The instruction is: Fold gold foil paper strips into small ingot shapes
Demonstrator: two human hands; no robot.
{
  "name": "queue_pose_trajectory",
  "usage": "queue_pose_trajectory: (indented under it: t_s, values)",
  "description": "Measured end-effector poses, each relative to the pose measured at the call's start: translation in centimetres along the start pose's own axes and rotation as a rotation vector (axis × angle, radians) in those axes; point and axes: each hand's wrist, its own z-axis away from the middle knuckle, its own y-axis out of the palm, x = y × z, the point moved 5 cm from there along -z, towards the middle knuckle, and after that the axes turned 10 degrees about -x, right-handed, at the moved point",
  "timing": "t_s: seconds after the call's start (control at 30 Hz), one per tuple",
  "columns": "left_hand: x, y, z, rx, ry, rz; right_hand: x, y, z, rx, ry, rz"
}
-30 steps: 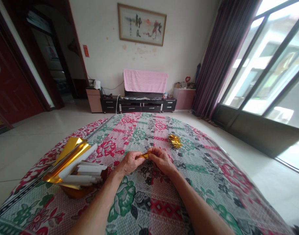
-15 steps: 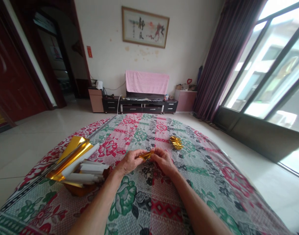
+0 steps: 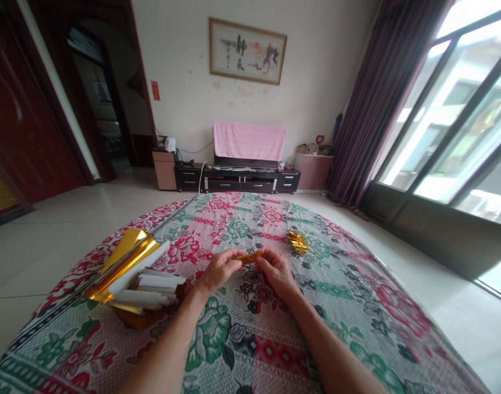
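Between my two hands is a small piece of folded gold foil paper (image 3: pixel 249 258), held above the middle of the table. My left hand (image 3: pixel 222 269) pinches its left end between thumb and fingers. The right end is pinched by my right hand (image 3: pixel 276 270). Beyond my right hand lies a small pile of folded gold foil pieces (image 3: pixel 298 242) on the cloth. To the left of my left arm rests a stack of gold foil sheets (image 3: pixel 129 260), with white-backed rolled or folded sheets (image 3: pixel 155 284) among them.
A flowered cloth (image 3: pixel 217 328) covers the round table. Past its far edge stands a low black TV cabinet (image 3: pixel 237 182), with a pink towel (image 3: pixel 250 141) draped over the screen. Purple curtains (image 3: pixel 375 109) and a large window are on the right; a red door (image 3: pixel 24 98) is at left.
The foil piece between my hands now looks flatter and straighter, and more of it shows. My fingers have shifted slightly along it. The view has moved a little.
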Motion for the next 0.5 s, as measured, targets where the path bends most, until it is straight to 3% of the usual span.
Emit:
queue_pose_trajectory:
  t_s: [0.13, 0.5]
  values:
    - [0.03, -0.11, -0.26, -0.059, -0.006, -0.042, -0.11, 0.1, 0.04, 0.021, -0.005, 0.017]
    - [0.82, -0.03, -0.49, -0.051, 0.044, -0.096, 0.57, 0.36, 0.36, 0.053, 0.05, 0.019]
